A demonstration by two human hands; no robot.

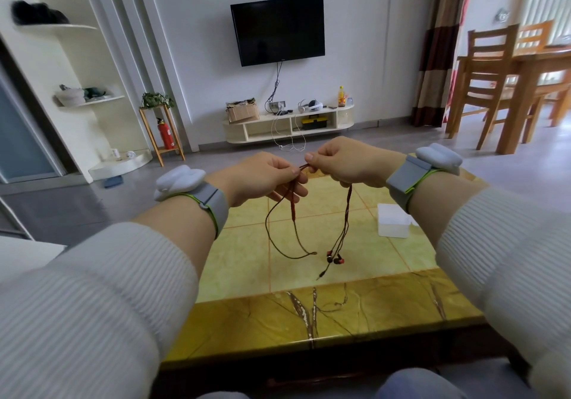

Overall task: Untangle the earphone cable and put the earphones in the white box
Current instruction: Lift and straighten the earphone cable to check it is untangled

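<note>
A dark red earphone cable (293,213) hangs in loops above the yellow tiled table (309,306). My left hand (259,179) and my right hand (343,162) pinch it close together at its top, thumbs and fingertips nearly touching. Two red earbuds (334,259) dangle at the bottom right, with the plug end (321,273) just below them. A long loop (290,252) sags on the left. The white box (394,221) sits on the table to the right, partly hidden behind my right wrist.
The table's dark front edge (309,355) runs close to my knees. Wooden chairs and a dining table (506,89) stand at the far right. A TV (278,29) and a low white shelf (287,123) line the far wall.
</note>
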